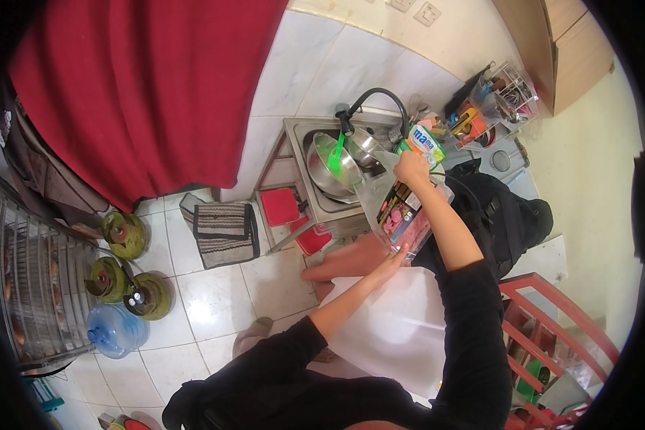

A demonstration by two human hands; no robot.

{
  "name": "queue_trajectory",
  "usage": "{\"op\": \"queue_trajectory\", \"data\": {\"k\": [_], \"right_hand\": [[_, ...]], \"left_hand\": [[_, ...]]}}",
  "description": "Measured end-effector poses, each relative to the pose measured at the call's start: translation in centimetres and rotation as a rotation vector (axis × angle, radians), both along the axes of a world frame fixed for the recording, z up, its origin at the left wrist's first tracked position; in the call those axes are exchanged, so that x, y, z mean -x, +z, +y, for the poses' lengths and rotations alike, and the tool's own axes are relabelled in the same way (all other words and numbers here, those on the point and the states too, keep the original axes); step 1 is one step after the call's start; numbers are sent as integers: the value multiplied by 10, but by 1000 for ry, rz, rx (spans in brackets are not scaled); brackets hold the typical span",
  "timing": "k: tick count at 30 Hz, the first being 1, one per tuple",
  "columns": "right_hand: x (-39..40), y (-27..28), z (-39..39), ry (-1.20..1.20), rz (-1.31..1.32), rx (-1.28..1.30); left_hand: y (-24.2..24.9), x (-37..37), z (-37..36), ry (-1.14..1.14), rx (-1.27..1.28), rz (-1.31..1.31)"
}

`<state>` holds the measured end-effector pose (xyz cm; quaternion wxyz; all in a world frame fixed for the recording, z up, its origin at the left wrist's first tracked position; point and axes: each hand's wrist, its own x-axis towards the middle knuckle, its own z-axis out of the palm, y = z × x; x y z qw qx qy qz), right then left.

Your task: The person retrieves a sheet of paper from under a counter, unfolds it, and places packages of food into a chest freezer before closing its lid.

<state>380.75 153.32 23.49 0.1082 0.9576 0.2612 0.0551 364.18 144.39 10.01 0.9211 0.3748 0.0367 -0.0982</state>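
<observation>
The top of a clear plastic bag (404,213) of small packaged items is being gripped by the closed right hand (411,169). The bag's lower end is being touched by the partly open left hand (390,270); its grip cannot be told. Just beyond the right hand, a "mama" pack (424,145) is being seen; leftward, a steel bowl (322,172) is being held by the sink (328,205).

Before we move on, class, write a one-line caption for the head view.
The right hand grips a clear bag of colourful items, left hand at its bottom, beside a metal sink.
</observation>
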Motion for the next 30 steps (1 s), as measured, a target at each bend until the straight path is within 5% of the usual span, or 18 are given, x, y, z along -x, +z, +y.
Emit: {"op": "queue_trajectory", "data": {"k": [11, 17, 19, 21, 25, 30], "right_hand": [[39, -6, -50, -74, -26, -290], [96, -35, -118, 101, 48, -685], [122, -48, -139, 169, 110, -851], [156, -54, -161, 214, 130, -956], [228, -76, -208, 164, 418, -1303], [310, -88, -274, 432, 430, -1304]], "left_hand": [[-53, 25, 37, 148, -554, -145], [-165, 41, 60, 139, -906, -39], [-110, 81, 73, 255, -1078, -127], [-108, 100, 90, 42, -1248, -42], [-115, 154, 117, 78, -1236, -14], [-50, 206, 76, 160, -743, -143]]}}
